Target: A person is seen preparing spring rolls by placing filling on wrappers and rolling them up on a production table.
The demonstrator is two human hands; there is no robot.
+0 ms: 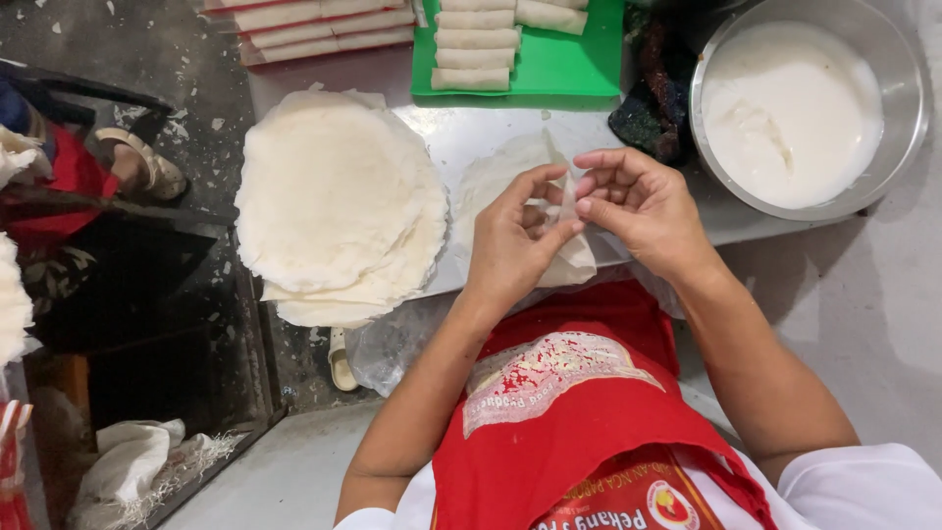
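The thin, pale wrapper (510,182) lay flat on the worn steel table (461,128), its near edge lifted and folded up between both hands. The left hand (515,240) pinched that fold, thumb and forefinger closed on the sheet; the right hand (638,201) met it from the other side, fingertips pressed to the same raised edge. So the wrapper sat right in the grip, the rest spread out beyond the fingers. Just to the left, a stack of round wrappers (339,201), soft, floury, ragged at the rims. Beyond, a green tray (579,69) with rolled spring rolls (474,49) in a neat column. To the right, a steel bowl (908,98) of smooth white paste. A red apron (569,412) below, and dark, flour-speckled floor (147,59) on the left.
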